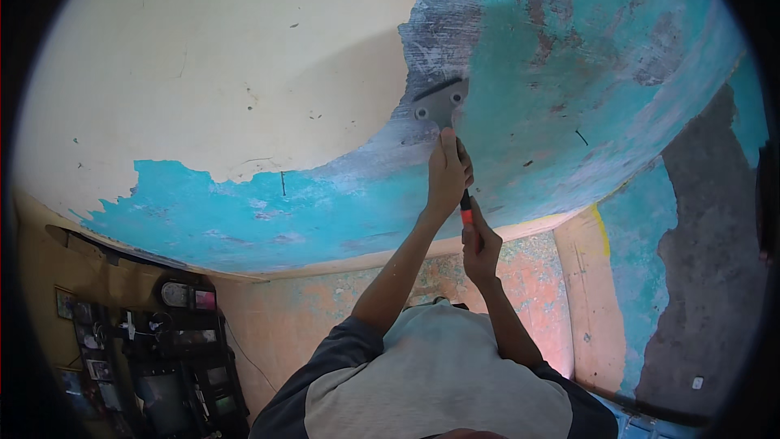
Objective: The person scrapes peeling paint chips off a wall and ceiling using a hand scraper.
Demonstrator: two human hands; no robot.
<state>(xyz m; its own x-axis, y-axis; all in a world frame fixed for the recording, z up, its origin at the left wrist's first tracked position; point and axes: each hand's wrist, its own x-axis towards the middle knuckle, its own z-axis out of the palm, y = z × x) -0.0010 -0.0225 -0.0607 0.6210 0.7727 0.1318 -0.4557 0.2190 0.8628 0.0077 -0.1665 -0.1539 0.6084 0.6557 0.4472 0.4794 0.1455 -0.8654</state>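
Note:
My left hand (448, 169) is wrapped around the upper part of a long-handled scraper, close to its head, with the thumb lying along it. Lower down, my right hand (482, 245) grips the red and black handle (465, 210). The scraper's wide grey head (437, 106), with two round fittings, lies against the wall at the ragged border of the cream paint (244, 57). Around the blade, the surface shows scraped grey-blue patches (435, 41). Turquoise paint (536, 114) covers the wall to the right and below.
At lower left stands a dark shelf unit (183, 341) with a screen and small items, beside framed pictures (69, 309). Another wall on the right has turquoise paint and a large grey patch (707, 260). A blue object (634, 423) sits at lower right.

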